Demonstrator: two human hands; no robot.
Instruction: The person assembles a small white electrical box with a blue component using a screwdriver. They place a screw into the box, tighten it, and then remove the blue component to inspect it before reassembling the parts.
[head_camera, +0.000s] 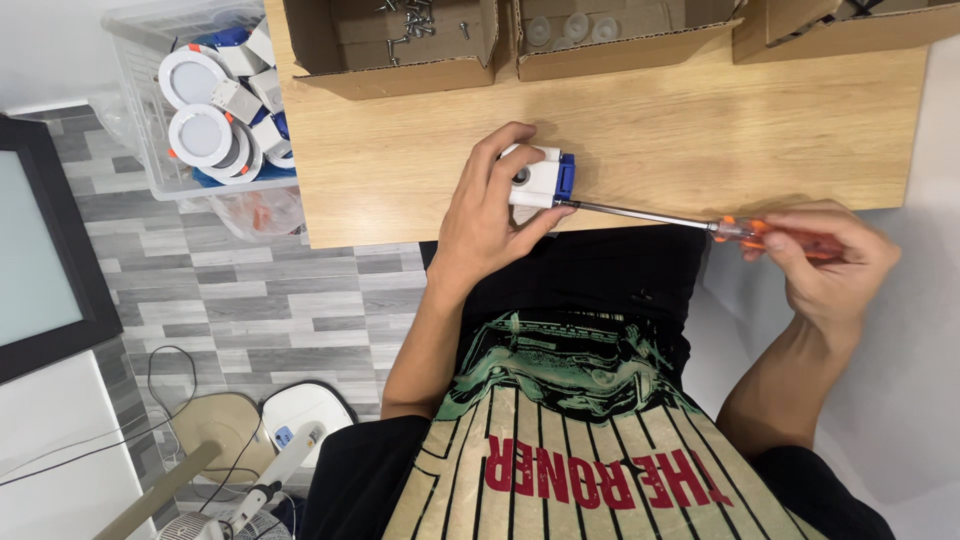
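My left hand grips a small white box with a blue end, pressing it against the near edge of the wooden table. My right hand holds the orange handle of a long screwdriver. Its metal shaft runs level to the left, and the tip meets the blue end of the box. Both hands hover over my lap.
Three open cardboard boxes stand along the table's far side: one with loose screws, one with clear round caps, and one at the right. A clear plastic bin of round white lamps sits on the floor at left.
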